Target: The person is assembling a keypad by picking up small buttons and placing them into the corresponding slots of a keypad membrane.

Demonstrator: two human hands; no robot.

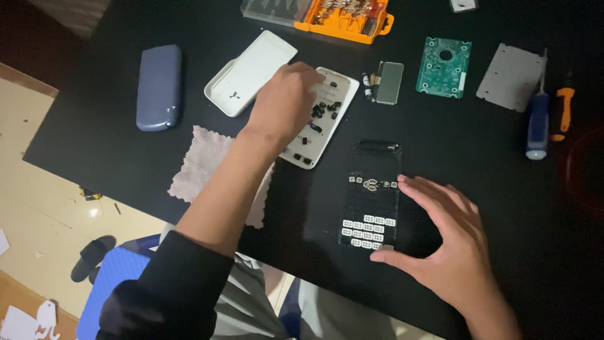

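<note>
Black tabletop (478, 151): near edge runs diagonally across the lower left of the frame; open bare surface right of centre and along the lower right.

Black keypad frame (371, 196): centre of frame, lying flat, white keys in its lower rows, a few grey keys in the upper rows. Dark against the dark table; outline hard to make out.

Right hand (450, 242): lower right, fingers spread and curved, fingertips at the frame's right edge, thumb at its lower corner. Wrist cut off by the bottom of the picture.

White tray (327, 123): upper centre, tilted, holding small black loose keys.

Left hand (286, 101): over the tray's upper end, fingers bent down into it; whether they pinch a key cannot be told, the fingertips are hidden by the hand's back. Dark-sleeved forearm stretches diagonally from lower left.

Other items:
- white case half (250, 73), just beside the tray, upper left
- blue-grey cover (158, 87), far left
- grey cloth (201, 167), under the forearm
- green circuit board (443, 68), upper right
- small display panel (389, 82)
- grey plate (511, 77)
- blue screwdriver (536, 126), right edge
- orange bit case (349, 17), cut off at top
</note>
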